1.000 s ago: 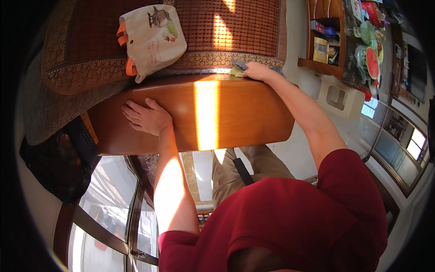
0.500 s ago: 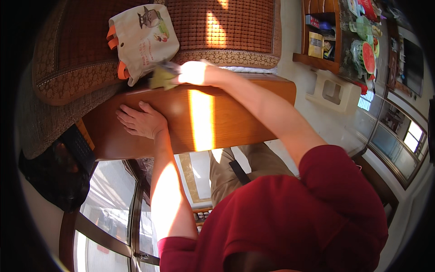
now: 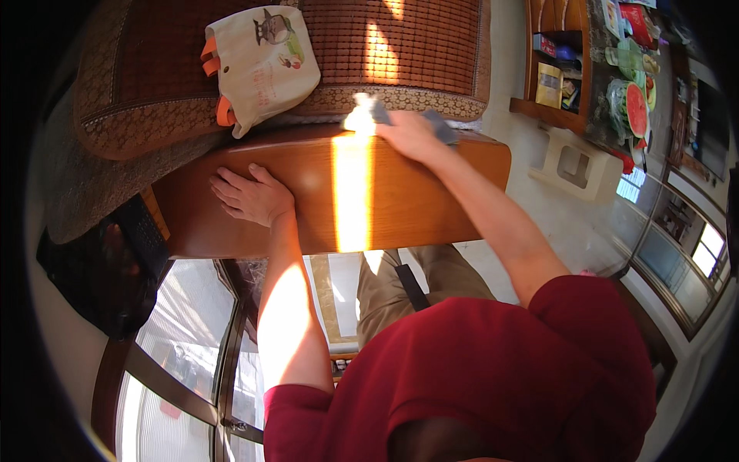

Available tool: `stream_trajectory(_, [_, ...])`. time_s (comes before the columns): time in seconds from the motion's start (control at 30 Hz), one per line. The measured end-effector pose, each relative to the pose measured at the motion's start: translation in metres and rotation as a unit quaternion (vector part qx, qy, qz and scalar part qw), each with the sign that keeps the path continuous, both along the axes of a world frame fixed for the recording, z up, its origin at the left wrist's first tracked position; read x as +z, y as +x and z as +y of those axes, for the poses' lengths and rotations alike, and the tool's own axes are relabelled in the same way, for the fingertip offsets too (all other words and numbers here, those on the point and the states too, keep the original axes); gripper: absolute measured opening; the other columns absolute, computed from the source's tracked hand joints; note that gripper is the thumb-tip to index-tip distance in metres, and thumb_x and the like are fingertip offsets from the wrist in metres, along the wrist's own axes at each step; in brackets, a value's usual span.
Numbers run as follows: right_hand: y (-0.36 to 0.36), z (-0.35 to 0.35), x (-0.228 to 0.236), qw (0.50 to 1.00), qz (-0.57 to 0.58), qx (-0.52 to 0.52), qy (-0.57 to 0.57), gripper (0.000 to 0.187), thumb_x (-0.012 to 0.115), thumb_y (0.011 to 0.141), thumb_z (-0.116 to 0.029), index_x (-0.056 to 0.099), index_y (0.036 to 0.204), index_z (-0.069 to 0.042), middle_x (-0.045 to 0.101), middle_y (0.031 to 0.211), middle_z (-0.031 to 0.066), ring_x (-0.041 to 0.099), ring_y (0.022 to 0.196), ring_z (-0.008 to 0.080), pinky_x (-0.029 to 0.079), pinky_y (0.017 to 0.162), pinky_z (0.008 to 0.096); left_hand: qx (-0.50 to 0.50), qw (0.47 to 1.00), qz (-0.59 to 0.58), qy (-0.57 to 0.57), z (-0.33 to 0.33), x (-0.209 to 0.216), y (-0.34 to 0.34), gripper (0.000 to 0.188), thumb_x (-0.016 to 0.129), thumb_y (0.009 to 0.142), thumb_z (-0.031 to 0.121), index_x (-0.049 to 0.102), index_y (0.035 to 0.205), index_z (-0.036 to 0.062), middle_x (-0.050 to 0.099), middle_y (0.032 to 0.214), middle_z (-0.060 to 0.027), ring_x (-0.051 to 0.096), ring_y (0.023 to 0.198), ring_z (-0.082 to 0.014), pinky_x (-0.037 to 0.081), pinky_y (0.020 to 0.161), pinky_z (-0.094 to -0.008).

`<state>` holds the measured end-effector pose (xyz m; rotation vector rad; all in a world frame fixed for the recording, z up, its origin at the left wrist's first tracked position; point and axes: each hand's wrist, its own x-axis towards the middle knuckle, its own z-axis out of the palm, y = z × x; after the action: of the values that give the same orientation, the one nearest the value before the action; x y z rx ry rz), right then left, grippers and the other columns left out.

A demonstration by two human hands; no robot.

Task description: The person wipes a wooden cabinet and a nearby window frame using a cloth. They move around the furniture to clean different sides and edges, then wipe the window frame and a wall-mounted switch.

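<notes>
My left hand (image 3: 252, 194) lies flat on the glossy brown wooden armrest (image 3: 431, 200), its fingers spread toward the left. Along the armrest's far edge, my right hand (image 3: 412, 135) presses on a cloth (image 3: 440, 125). Grey parts of the cloth show on both sides of the hand, and a pale part at its left is bright in the sunlight. Just beyond the armrest, a cream tote bag (image 3: 262, 65) with orange handles and a printed cartoon figure lies on the brown woven seat mat (image 3: 354, 46).
A black bag (image 3: 100, 277) hangs at the left near glass-paned doors (image 3: 185, 331). To the right stand a beige plastic stool (image 3: 573, 163) and a wooden cabinet (image 3: 556, 69). Cut watermelon (image 3: 636, 109) rests on the table beside it. A sunlight band crosses the armrest.
My right hand has swept the cloth rightward along the armrest's far edge, away from the tote bag. My left hand stays flat on the wood. The whole view has shifted slightly.
</notes>
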<state>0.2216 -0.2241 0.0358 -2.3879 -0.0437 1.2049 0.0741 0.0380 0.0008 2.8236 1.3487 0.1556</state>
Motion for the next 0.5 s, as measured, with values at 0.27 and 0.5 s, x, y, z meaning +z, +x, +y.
stream_trajectory(0.27, [-0.092, 0.070, 0.024, 0.900, -0.260, 0.110, 0.331, 0.020, 0.066, 0.094, -0.011, 0.072, 0.112, -0.007, 0.071, 0.104, 0.0143, 0.069, 0.097, 0.0354, 0.054, 0.086, 0.0464, 0.002, 1.000, -0.005, 0.023, 0.004, -0.003, -0.001, 0.066, 0.047, 0.104, 0.046, 0.038, 0.157, 0.0076, 0.030, 0.168, -0.0192, 0.026, 0.156, -0.0364, 0.022, 0.124, -0.0562])
stream_trajectory(0.5, [-0.133, -0.008, 0.031, 0.896, -0.376, 0.149, 0.180, 0.059, 0.064, 0.069, 0.010, 0.065, 0.128, 0.001, 0.063, 0.134, 0.0180, 0.058, 0.129, 0.0417, 0.050, 0.105, 0.0449, 0.005, 1.000, -0.024, -0.019, -0.001, 0.010, 0.001, 0.069, 0.045, 0.105, 0.044, 0.035, 0.159, 0.0032, 0.028, 0.169, -0.0206, 0.025, 0.156, -0.0388, 0.021, 0.124, -0.0596])
